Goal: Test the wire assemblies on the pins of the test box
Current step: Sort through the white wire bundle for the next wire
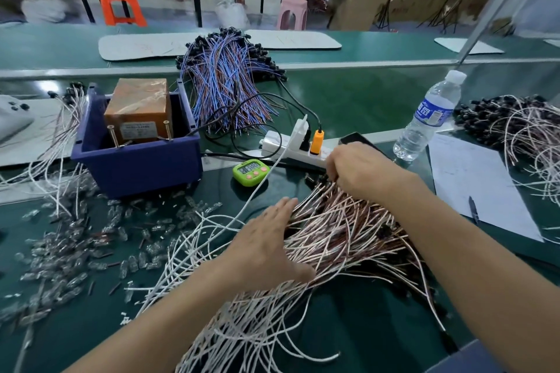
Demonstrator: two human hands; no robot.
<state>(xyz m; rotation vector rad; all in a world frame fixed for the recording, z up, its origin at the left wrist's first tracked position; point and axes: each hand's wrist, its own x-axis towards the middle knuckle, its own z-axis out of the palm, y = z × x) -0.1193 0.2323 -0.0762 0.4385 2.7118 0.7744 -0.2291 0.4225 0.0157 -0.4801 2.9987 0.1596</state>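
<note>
1. Currently, wires [342, 233]: one pile under both hands, long axis near-to-far, far ends bunched, near ends fanning out.
2. Left hand [266, 245]: flat, fingers straight, pressing the pile's left edge.
3. Right hand [360, 172]: fingers curled into the pile's far end, apparently pinching wires.
4. Test box [138, 109]: in bin [136, 169], far left of both hands, well apart from the pile; pins [111, 135] upright at its near face. Left hand is nearer.

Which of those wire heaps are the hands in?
The pinkish heap in front: left hand lies flat on it, right hand grips its far end.
</note>
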